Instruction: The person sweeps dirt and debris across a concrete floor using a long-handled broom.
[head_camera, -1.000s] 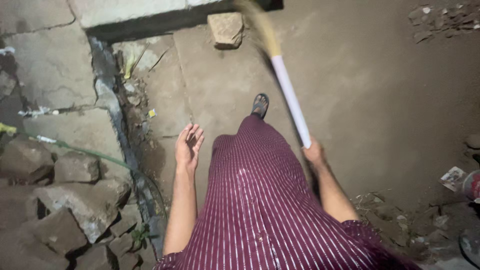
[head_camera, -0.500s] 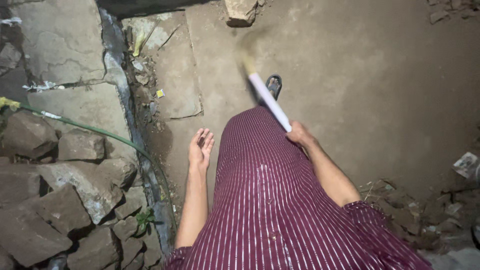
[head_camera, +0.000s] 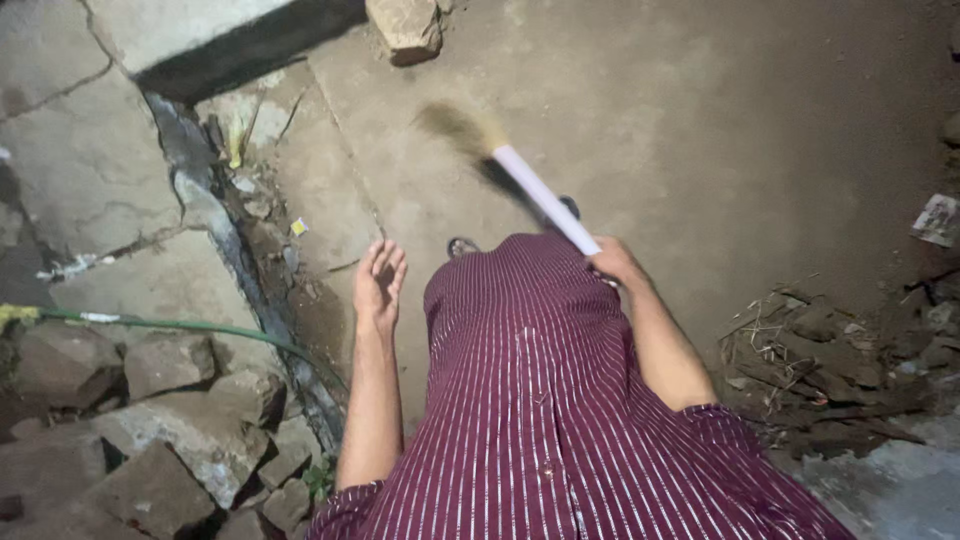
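Observation:
My right hand (head_camera: 612, 264) grips the white handle of a broom (head_camera: 535, 192), whose blurred straw head touches the dirt ground ahead of me and points up-left. My left hand (head_camera: 378, 285) hangs free at my side with its fingers spread and nothing in it, above the concrete slab. A dark maroon striped garment (head_camera: 545, 400) fills the lower middle of the view. The tip of a dark sandal (head_camera: 462, 246) peeks out from under its hem.
A narrow drain channel (head_camera: 250, 270) runs along the left with litter in it. A green hose (head_camera: 180, 326) crosses broken stones (head_camera: 150, 430) at lower left. A stone block (head_camera: 408, 26) lies at the top. Twigs and debris (head_camera: 820, 350) are heaped on the right.
The broom has swung from pointing far ahead to a lower angle toward the left, its head sweeping across the ground. My left hand stays open at my side.

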